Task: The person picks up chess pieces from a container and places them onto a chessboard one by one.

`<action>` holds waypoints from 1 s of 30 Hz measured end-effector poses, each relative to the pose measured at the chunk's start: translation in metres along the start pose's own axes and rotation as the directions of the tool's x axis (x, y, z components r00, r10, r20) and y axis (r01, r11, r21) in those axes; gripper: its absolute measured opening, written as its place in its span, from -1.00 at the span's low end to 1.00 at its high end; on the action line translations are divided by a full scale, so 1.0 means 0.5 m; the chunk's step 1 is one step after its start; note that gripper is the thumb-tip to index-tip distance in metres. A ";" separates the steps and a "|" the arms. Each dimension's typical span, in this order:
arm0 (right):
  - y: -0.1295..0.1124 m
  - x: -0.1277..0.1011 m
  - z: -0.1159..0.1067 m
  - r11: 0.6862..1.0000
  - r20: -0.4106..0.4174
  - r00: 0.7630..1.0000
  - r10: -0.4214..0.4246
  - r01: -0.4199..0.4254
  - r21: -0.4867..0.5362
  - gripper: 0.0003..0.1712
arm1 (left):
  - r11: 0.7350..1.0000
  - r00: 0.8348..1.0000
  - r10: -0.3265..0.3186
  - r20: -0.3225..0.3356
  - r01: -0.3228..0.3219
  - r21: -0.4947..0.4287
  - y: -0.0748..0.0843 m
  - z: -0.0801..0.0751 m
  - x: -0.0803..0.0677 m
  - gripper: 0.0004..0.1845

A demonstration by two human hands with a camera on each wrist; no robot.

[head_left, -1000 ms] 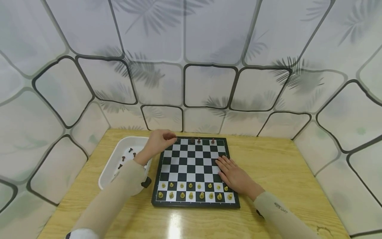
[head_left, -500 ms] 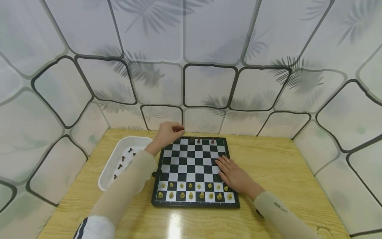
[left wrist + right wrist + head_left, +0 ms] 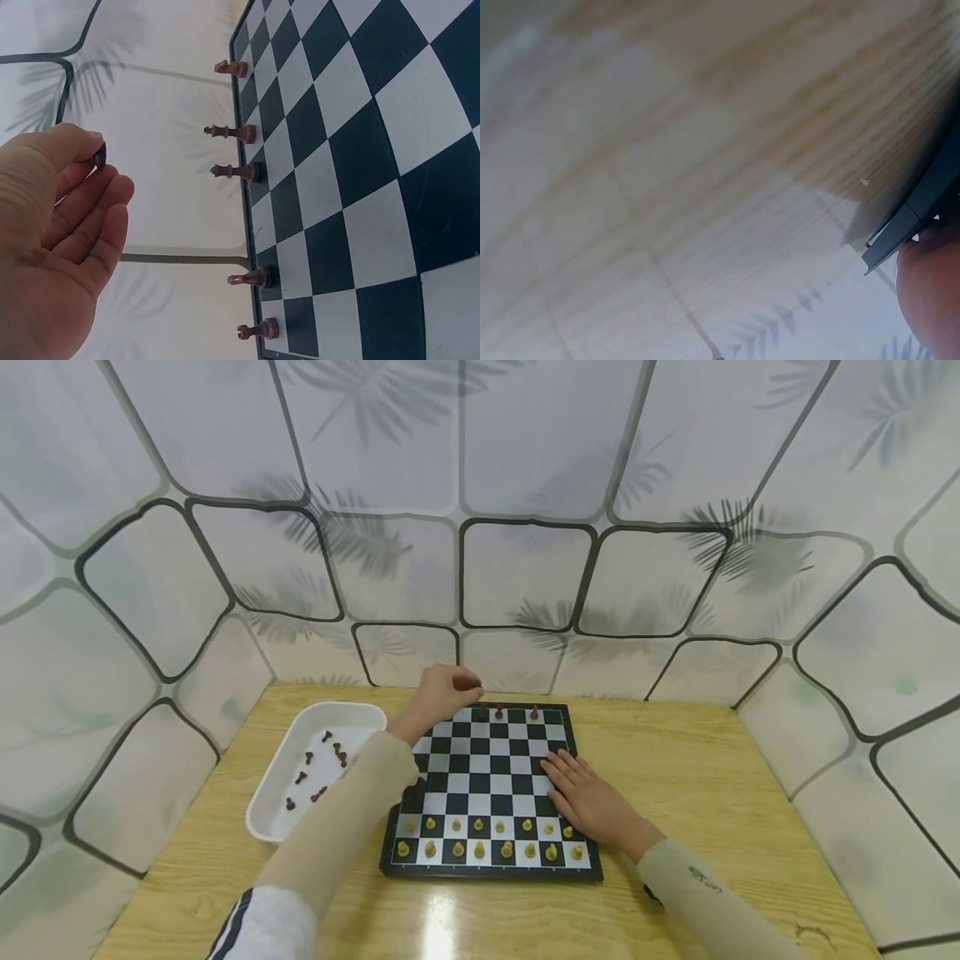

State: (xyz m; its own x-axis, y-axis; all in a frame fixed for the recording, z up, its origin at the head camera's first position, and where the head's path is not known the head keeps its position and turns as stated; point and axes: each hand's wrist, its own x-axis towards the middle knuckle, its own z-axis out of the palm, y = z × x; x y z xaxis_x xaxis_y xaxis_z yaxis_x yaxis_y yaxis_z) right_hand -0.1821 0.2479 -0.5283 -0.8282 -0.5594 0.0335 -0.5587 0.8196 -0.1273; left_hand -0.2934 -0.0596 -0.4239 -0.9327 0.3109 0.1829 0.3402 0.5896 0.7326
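Observation:
My left hand (image 3: 444, 692) is over the far edge of the chessboard (image 3: 480, 762). In the left wrist view, its thumb and fingers pinch a small dark chess piece (image 3: 100, 155), mostly hidden by the fingertips. Several reddish-brown chess pieces (image 3: 238, 172) stand along the far row, including a rook (image 3: 259, 328) at one end. Flat on the board's right side lies my right hand (image 3: 588, 797), fingers straight. Only a bit of that hand shows in the right wrist view, by the board's dark edge (image 3: 911, 225). Two rows of yellow chess pieces (image 3: 479, 850) fill the near side.
Left of the board, a white tray (image 3: 258, 814) holds several loose brown chess pieces (image 3: 302, 777). My left forearm crosses over the tray's right part and the board's left edge. The wooden table (image 3: 675, 760) meets a patterned wall covering (image 3: 525, 572) at the back.
My left hand has moved right along the board's far edge, still pinching the piece, and more of the tray shows. My right hand stays in place.

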 end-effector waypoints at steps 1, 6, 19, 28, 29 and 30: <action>0.001 0.000 0.001 1.000 0.000 1.000 0.000 0.000 -0.003 -0.31 | 1.000 1.000 -0.005 0.004 0.005 0.006 -0.001 0.004 0.002 -0.76; 0.003 0.000 0.005 1.000 -0.007 1.000 0.002 -0.002 -0.014 -0.31 | 1.000 1.000 -0.010 0.026 0.010 0.017 0.005 0.019 0.010 -0.75; -0.001 0.000 0.000 1.000 0.000 1.000 -0.001 0.001 -0.004 -0.32 | 0.998 0.998 0.011 0.055 -0.014 0.055 0.002 0.063 0.031 -0.74; 0.001 0.001 -0.001 1.000 0.006 1.000 -0.004 0.004 -0.013 -0.32 | 0.999 0.998 -0.027 0.060 0.026 0.023 0.013 0.094 0.042 -0.73; 0.001 0.000 -0.001 1.000 0.004 1.000 -0.005 0.005 -0.009 -0.32 | 0.999 0.997 -0.034 0.065 0.033 0.018 0.013 0.098 0.042 -0.73; 0.001 0.000 -0.002 1.000 0.004 1.000 -0.003 0.003 -0.004 -0.32 | 0.999 0.997 -0.037 0.066 0.036 0.023 0.014 0.102 0.044 -0.73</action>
State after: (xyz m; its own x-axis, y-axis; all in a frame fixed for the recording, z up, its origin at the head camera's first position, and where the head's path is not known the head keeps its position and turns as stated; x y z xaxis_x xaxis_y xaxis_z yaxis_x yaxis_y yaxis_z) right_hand -0.1824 0.2486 -0.5276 -0.8261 -0.5627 0.0301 -0.5617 0.8181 -0.1229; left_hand -0.3053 -0.0106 -0.4484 -0.9347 0.3374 0.1115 0.3091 0.6173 0.7235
